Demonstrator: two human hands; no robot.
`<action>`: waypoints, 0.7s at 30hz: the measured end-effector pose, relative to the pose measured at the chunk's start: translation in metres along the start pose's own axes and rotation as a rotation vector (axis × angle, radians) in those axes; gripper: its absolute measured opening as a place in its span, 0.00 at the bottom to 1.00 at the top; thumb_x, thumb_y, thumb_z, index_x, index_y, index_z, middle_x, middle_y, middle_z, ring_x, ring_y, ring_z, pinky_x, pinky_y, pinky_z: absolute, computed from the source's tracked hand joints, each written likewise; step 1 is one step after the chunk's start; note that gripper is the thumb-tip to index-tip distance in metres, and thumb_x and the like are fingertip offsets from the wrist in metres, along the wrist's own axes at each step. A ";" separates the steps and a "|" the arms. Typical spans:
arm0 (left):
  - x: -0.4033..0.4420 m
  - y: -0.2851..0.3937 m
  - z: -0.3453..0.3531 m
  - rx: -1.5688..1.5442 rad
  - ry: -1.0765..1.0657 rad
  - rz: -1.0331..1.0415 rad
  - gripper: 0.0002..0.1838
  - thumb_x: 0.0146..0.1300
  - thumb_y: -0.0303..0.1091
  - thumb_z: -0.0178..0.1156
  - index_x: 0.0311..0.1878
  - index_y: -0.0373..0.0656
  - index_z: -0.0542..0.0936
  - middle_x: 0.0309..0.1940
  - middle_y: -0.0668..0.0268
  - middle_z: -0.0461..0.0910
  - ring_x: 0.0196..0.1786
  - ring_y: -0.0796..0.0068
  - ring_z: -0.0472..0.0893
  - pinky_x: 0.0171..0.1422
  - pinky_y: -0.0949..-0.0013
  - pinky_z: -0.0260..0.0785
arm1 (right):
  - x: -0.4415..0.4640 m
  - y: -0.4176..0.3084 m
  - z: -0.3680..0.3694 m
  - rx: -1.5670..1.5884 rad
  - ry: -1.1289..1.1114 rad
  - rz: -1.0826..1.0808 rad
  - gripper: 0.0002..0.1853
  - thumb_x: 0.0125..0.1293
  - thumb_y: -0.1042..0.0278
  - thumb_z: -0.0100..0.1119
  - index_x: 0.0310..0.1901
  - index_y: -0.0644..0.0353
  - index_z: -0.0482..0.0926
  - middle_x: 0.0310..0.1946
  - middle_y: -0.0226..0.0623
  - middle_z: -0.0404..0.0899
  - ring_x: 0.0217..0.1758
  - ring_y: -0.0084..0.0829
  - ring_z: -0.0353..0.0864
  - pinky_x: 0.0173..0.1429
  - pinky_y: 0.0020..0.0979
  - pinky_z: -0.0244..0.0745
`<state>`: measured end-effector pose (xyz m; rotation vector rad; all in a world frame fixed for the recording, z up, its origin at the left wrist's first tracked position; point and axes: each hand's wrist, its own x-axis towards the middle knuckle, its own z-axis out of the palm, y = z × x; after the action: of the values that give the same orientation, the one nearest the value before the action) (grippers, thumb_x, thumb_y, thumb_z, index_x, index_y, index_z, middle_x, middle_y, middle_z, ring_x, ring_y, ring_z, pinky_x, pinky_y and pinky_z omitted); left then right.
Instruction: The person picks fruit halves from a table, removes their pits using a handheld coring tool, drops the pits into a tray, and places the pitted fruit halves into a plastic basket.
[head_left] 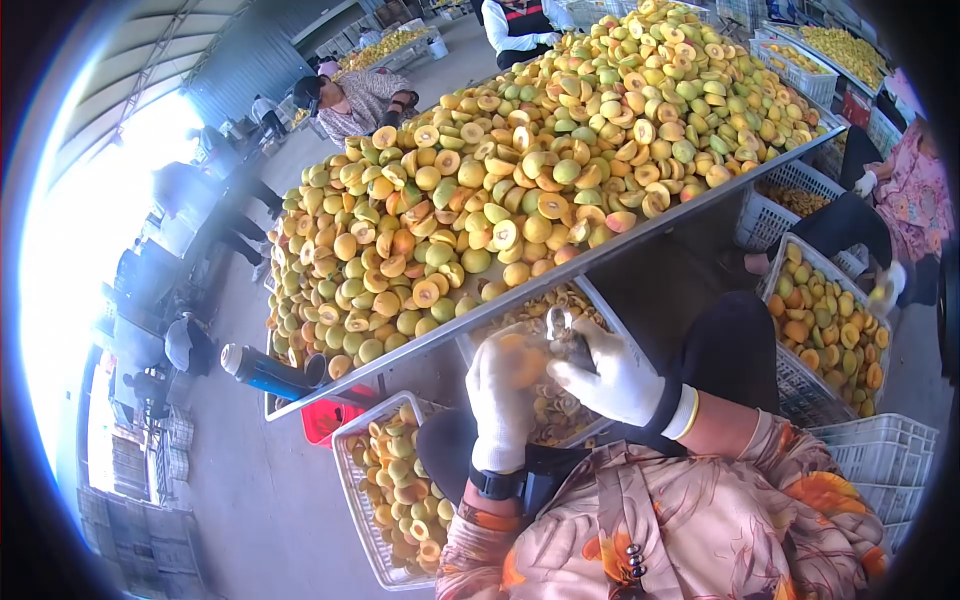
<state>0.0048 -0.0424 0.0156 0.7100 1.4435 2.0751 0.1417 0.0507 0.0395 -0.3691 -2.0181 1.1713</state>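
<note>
My left hand (500, 395), in a white glove, is closed around a blurred yellow-orange peach half (524, 362). My gloved right hand (615, 375) grips a small pitting tool (558, 322) with a shiny metal loop at its end, close beside the fruit. Both hands are over a crate (605, 300) of pits and scraps between my knees. In front of them, a metal-edged table (470, 318) bears a large heap of halved yellow-green peaches (480, 200).
Left of my knee stands a white crate (350, 470) of peach halves. Another filled crate (785, 350) stands to the right, near stacked crates (880, 450) and a seated co-worker (915, 190). A blue thermos (262, 370) and a red container (322, 420) are by the table's left corner.
</note>
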 end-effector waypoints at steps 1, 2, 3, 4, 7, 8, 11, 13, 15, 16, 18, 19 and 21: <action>-0.005 0.011 -0.002 0.058 -0.043 -0.017 0.23 0.76 0.50 0.56 0.54 0.36 0.83 0.40 0.69 0.83 0.37 0.81 0.79 0.42 0.75 0.73 | 0.004 0.001 0.001 0.011 0.037 -0.042 0.14 0.65 0.69 0.69 0.48 0.61 0.77 0.30 0.45 0.84 0.32 0.46 0.87 0.36 0.40 0.78; -0.009 0.018 -0.001 0.115 -0.087 -0.033 0.23 0.76 0.50 0.56 0.55 0.36 0.83 0.39 0.69 0.83 0.37 0.81 0.79 0.42 0.75 0.73 | 0.006 0.002 0.002 0.022 0.075 -0.085 0.14 0.63 0.69 0.71 0.47 0.62 0.78 0.30 0.43 0.85 0.31 0.43 0.87 0.36 0.38 0.79; -0.012 0.016 -0.001 0.113 -0.077 -0.042 0.24 0.76 0.50 0.56 0.56 0.36 0.82 0.39 0.69 0.83 0.37 0.81 0.79 0.42 0.75 0.73 | 0.005 -0.006 0.000 -0.019 0.042 -0.082 0.15 0.62 0.69 0.71 0.48 0.60 0.79 0.29 0.44 0.83 0.31 0.46 0.87 0.36 0.40 0.79; -0.015 0.014 0.000 0.109 -0.068 -0.049 0.24 0.76 0.50 0.56 0.56 0.36 0.82 0.38 0.69 0.82 0.37 0.82 0.78 0.41 0.75 0.72 | 0.005 -0.009 0.000 -0.061 0.036 -0.080 0.15 0.61 0.69 0.71 0.48 0.59 0.79 0.29 0.45 0.83 0.31 0.47 0.86 0.36 0.41 0.79; -0.023 0.005 0.002 0.186 -0.056 0.030 0.25 0.76 0.51 0.56 0.56 0.35 0.82 0.40 0.68 0.83 0.36 0.84 0.77 0.41 0.76 0.71 | -0.001 -0.010 0.005 -0.146 0.018 -0.066 0.15 0.59 0.71 0.70 0.48 0.57 0.79 0.29 0.45 0.83 0.32 0.50 0.85 0.36 0.45 0.78; -0.020 0.007 0.005 0.205 -0.045 0.074 0.24 0.76 0.50 0.56 0.56 0.35 0.82 0.40 0.68 0.83 0.36 0.84 0.77 0.41 0.76 0.71 | 0.002 -0.010 0.008 -0.124 0.073 -0.125 0.14 0.60 0.72 0.69 0.48 0.58 0.79 0.29 0.45 0.83 0.32 0.50 0.85 0.36 0.43 0.78; -0.018 0.016 0.003 0.219 -0.122 0.038 0.23 0.76 0.48 0.58 0.58 0.36 0.81 0.43 0.66 0.84 0.41 0.82 0.79 0.44 0.76 0.74 | 0.005 -0.003 0.005 0.049 -0.020 0.062 0.11 0.62 0.74 0.66 0.45 0.61 0.76 0.31 0.47 0.82 0.32 0.45 0.85 0.39 0.37 0.79; -0.017 0.017 0.002 0.166 -0.188 0.021 0.23 0.76 0.47 0.58 0.60 0.36 0.80 0.46 0.64 0.83 0.44 0.80 0.80 0.46 0.76 0.75 | 0.009 -0.005 0.003 0.151 -0.047 0.099 0.11 0.62 0.74 0.66 0.45 0.61 0.76 0.30 0.45 0.81 0.30 0.43 0.83 0.38 0.37 0.78; -0.013 0.019 0.003 0.300 -0.179 0.150 0.22 0.76 0.46 0.58 0.60 0.36 0.79 0.43 0.65 0.83 0.41 0.80 0.80 0.45 0.74 0.75 | 0.010 0.003 0.005 0.200 -0.052 0.134 0.12 0.61 0.75 0.65 0.45 0.61 0.76 0.27 0.43 0.79 0.28 0.41 0.80 0.35 0.37 0.75; -0.011 0.018 0.006 0.349 -0.159 0.212 0.22 0.76 0.46 0.58 0.60 0.35 0.80 0.41 0.65 0.83 0.38 0.80 0.79 0.42 0.74 0.75 | 0.010 0.010 0.008 0.166 -0.032 0.080 0.12 0.61 0.75 0.65 0.45 0.61 0.76 0.26 0.43 0.78 0.28 0.41 0.80 0.35 0.38 0.74; -0.006 0.007 0.006 0.154 -0.048 0.103 0.22 0.76 0.44 0.58 0.59 0.33 0.79 0.38 0.67 0.82 0.35 0.80 0.77 0.41 0.73 0.73 | 0.007 0.022 0.010 0.092 0.014 -0.012 0.13 0.61 0.75 0.65 0.47 0.61 0.77 0.25 0.43 0.77 0.27 0.42 0.79 0.34 0.39 0.73; 0.002 0.004 0.000 0.096 -0.018 0.066 0.23 0.76 0.45 0.59 0.57 0.31 0.79 0.37 0.67 0.81 0.34 0.80 0.77 0.42 0.74 0.73 | 0.004 0.024 0.009 0.038 -0.002 0.023 0.13 0.62 0.75 0.65 0.47 0.61 0.77 0.24 0.44 0.76 0.26 0.45 0.78 0.33 0.42 0.72; 0.008 0.002 -0.008 -0.039 0.034 0.019 0.23 0.77 0.46 0.57 0.57 0.31 0.79 0.39 0.64 0.82 0.38 0.76 0.80 0.45 0.72 0.75 | 0.006 0.019 -0.005 -0.153 -0.197 0.077 0.14 0.63 0.69 0.67 0.47 0.63 0.77 0.28 0.51 0.81 0.33 0.53 0.84 0.37 0.44 0.76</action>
<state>-0.0068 -0.0436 0.0164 0.6784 1.4154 2.1342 0.1385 0.0675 0.0275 -0.4245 -2.2905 1.1409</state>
